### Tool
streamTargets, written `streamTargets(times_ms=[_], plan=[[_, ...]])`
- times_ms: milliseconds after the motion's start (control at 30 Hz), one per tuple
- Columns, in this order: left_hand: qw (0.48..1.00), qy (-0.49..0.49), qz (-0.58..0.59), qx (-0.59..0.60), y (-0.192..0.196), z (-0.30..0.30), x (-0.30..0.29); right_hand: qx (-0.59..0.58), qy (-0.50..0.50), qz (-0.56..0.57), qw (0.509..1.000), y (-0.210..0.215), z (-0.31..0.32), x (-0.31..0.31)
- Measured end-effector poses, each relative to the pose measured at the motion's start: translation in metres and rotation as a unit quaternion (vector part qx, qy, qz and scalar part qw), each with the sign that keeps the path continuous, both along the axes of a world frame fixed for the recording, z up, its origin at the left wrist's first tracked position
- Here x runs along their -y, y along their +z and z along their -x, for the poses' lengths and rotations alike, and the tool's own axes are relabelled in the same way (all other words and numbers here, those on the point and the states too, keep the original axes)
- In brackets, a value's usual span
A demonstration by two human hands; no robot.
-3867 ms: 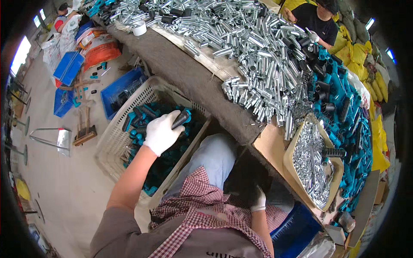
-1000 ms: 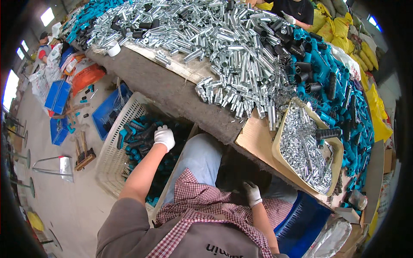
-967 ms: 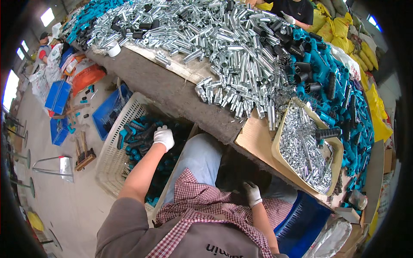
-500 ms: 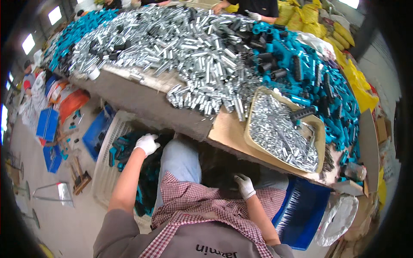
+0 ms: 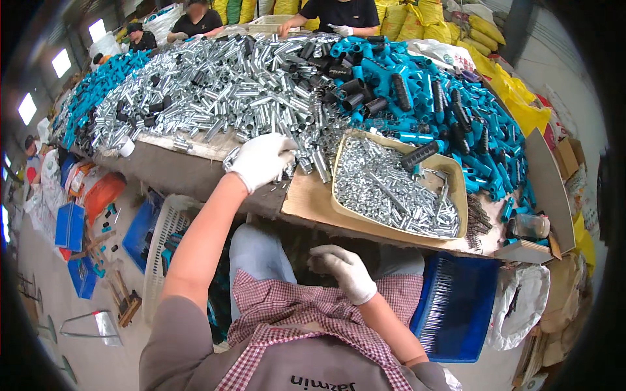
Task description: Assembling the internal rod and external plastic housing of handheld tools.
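Left hand (image 5: 263, 163) moved to the metal tubes (image 5: 222, 85), grasp hidden.

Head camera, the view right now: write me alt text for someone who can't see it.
A person's white-gloved left hand is at the near edge of a heap of silver metal tubes on a worktable; the gloved right hand is above the lap. Farther right on the table are a cream tray of small metal parts and a teal-and-black pile.

Can't make out what's under the left hand (image 5: 264, 161), since it covers part of the metal tubes (image 5: 222, 88). Forearm (image 5: 202, 247) and table edge (image 5: 182, 173) hide much of the white crate (image 5: 158, 260), and the frame beheads one co-worker (image 5: 340, 14).
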State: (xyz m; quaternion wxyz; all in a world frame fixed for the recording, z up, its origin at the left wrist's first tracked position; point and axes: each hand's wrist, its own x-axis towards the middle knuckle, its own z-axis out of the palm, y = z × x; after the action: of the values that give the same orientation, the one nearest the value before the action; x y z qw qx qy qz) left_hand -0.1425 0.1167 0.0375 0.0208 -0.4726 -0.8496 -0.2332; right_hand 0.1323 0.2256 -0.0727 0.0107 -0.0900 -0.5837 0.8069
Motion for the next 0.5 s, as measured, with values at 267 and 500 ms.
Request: streamTargets(times_ms=[267,500], plan=[[0.978,-0.142,0.058,-0.141,-0.032,0.004,-0.05,0.032,0.027,0.164,0.986,0.009,0.01,0.006],[0.971,-0.167,0.092,-0.146,-0.024,-0.011,-0.02,0.057,0.007,0.373,0.926,0.0,0.042,0.006]])
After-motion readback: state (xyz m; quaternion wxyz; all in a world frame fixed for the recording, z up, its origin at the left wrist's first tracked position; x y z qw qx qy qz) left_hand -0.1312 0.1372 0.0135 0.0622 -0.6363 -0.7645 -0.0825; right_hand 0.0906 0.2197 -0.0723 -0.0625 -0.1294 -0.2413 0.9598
